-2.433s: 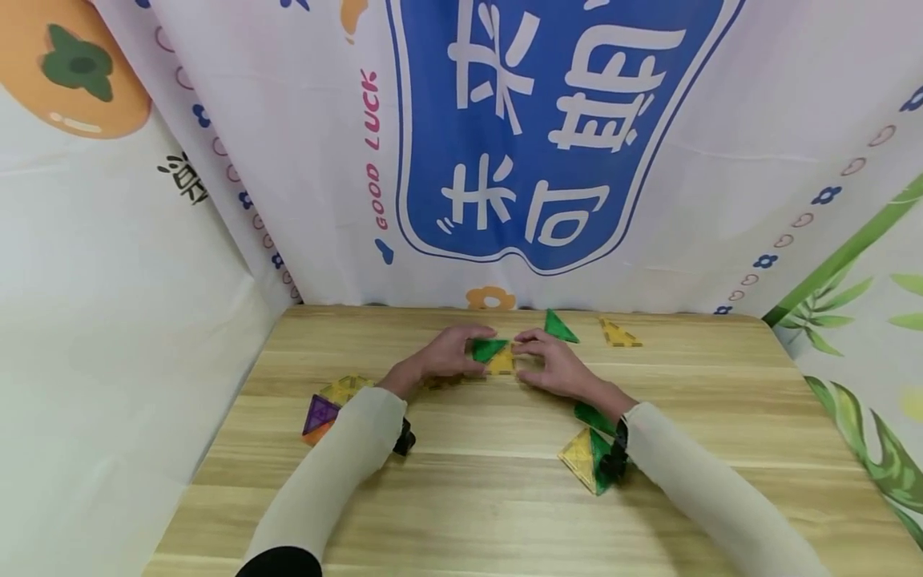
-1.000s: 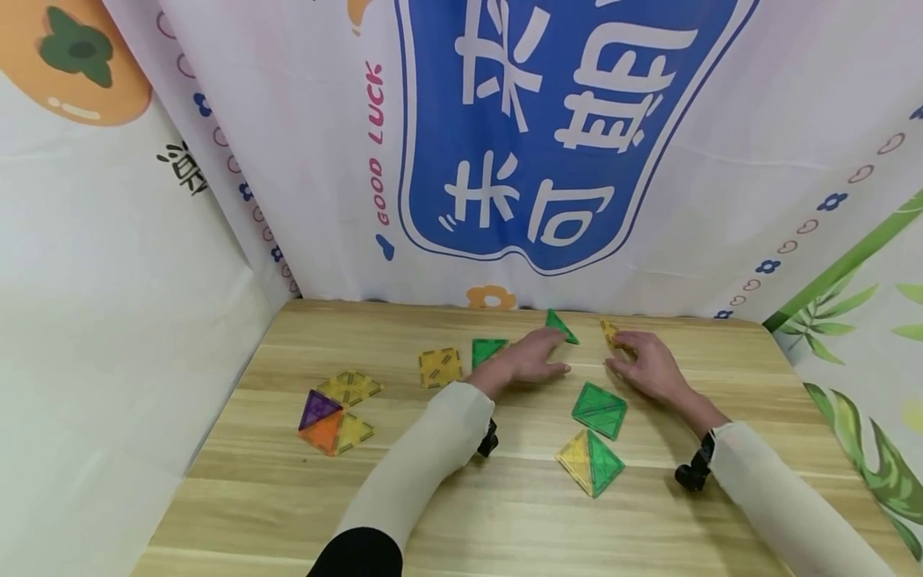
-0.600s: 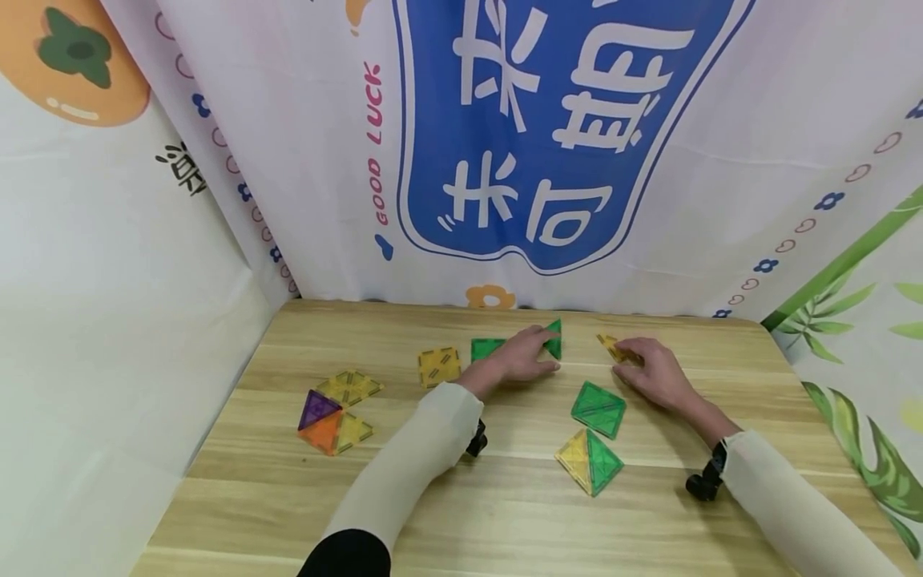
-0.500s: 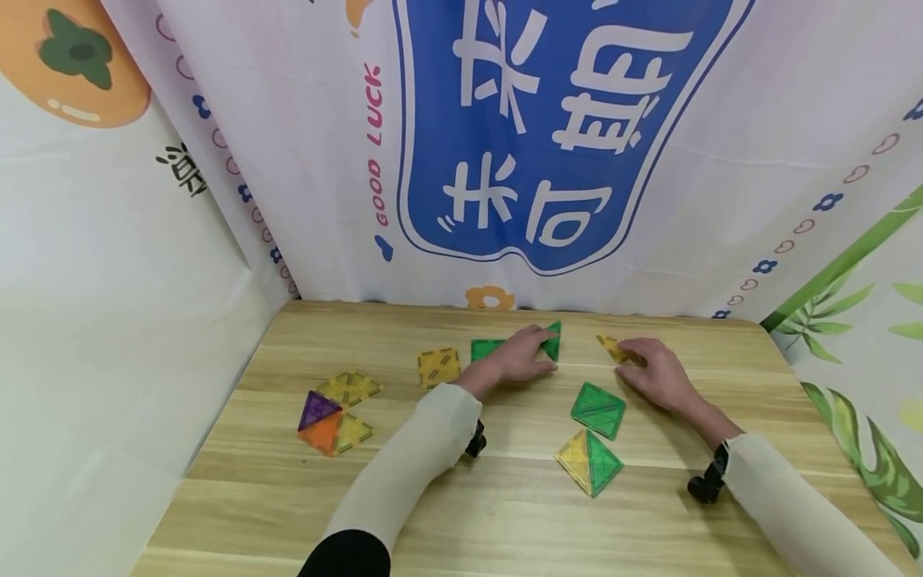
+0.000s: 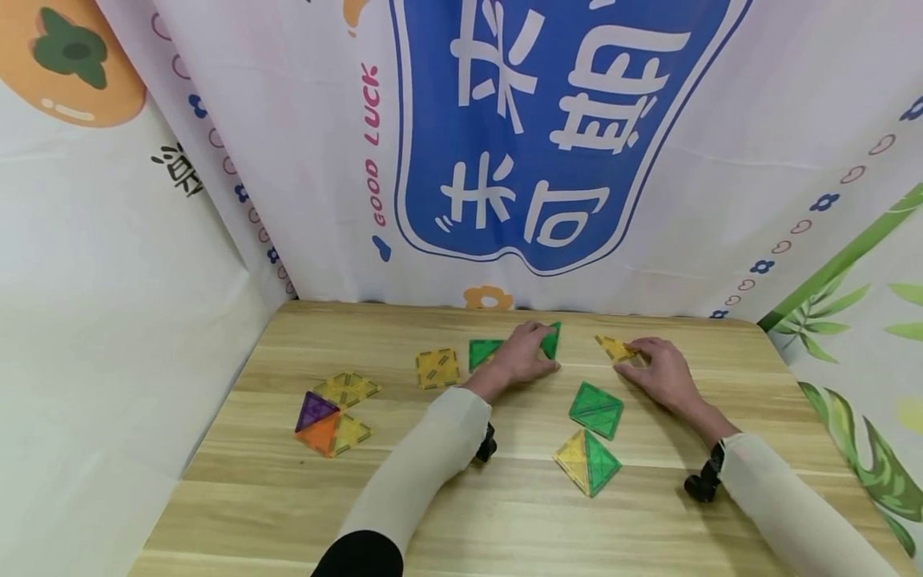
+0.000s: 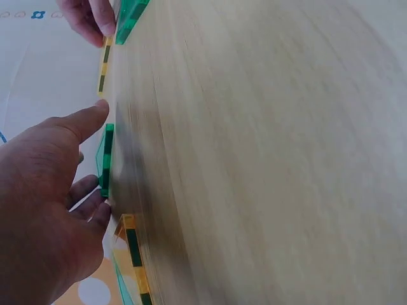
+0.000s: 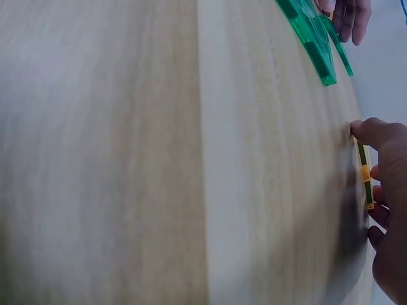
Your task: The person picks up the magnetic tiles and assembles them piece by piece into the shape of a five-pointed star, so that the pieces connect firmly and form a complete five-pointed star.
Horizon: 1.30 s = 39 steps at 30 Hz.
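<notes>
In the head view my left hand (image 5: 525, 353) has its fingers round a green triangular magnetic tile (image 5: 552, 340) near the table's back edge. The left wrist view shows my fingertips at one end of this green tile (image 6: 107, 159), with the thumb stretched past its other end. To the right, my right hand (image 5: 659, 373) pinches a yellow triangular magnetic tile (image 5: 613, 348) between thumb and fingers. Its dark-striped edge (image 7: 365, 175) shows in the right wrist view. Partly behind my left wrist lies a square of a green tile (image 5: 485, 349) and a yellow one.
A yellow square pair (image 5: 437, 369) lies left of my left hand. Further left are yellow tiles (image 5: 346, 389), a purple triangle (image 5: 315, 410) and an orange one (image 5: 319, 435). Between my forearms sit a green pair (image 5: 597, 410) and a yellow-green pair (image 5: 587, 463) on the wooden table (image 5: 505, 513).
Both hands have gone from the green-and-yellow square to the two loose triangles. The green triangle has turned and shifted slightly toward me; the yellow one has moved a little nearer too.
</notes>
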Available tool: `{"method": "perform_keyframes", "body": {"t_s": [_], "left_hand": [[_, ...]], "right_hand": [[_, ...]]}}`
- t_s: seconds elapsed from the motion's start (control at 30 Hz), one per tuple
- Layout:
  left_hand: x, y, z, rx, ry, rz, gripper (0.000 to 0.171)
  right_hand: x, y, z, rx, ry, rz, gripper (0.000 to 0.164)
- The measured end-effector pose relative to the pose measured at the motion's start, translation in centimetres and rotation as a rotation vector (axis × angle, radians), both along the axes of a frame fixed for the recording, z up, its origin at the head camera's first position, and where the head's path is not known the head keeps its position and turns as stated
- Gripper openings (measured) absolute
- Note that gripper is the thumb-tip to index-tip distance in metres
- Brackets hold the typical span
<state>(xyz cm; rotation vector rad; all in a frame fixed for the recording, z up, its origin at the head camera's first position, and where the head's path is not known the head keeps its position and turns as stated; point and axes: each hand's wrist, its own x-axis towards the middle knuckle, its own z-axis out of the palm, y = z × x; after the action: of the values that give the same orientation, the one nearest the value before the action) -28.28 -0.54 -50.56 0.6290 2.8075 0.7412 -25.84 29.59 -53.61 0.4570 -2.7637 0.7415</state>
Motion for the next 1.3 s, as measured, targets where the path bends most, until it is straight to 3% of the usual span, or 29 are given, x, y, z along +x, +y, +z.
{"method": "perform_keyframes", "body": {"t_s": [0.37,0.6,0.87,1.03,1.3], "left_hand": [[-0.5,0.8,-0.7,-0.070,0.108,0.047,0.058],[-0.3,0.8,-0.4,-0.062,0.065,0.059,0.058],[-0.3,0.1,-0.1,0.015,0.039,0.062,0.061],[-0.6,-0.7,-0.1,0.048,0.041,0.022,0.066],[-1.3,-2.3,0.3,0.070,-0.004,-0.140,0.066]], "right_hand": [[-0.1,-0.8,0.0,-0.018,0.006,-0.059,0.048],[-0.1,-1.4,-0.1,-0.030,0.023,-0.117,0.046],[-0.4,-1.9,-0.1,-0.030,-0.008,-0.096,0.046],[-0.4,-2.1,0.5,-0.049,-0.045,-0.028,0.044],[-1.2,-2.8,1.1,-0.062,-0.099,0.214,0.041]]}}
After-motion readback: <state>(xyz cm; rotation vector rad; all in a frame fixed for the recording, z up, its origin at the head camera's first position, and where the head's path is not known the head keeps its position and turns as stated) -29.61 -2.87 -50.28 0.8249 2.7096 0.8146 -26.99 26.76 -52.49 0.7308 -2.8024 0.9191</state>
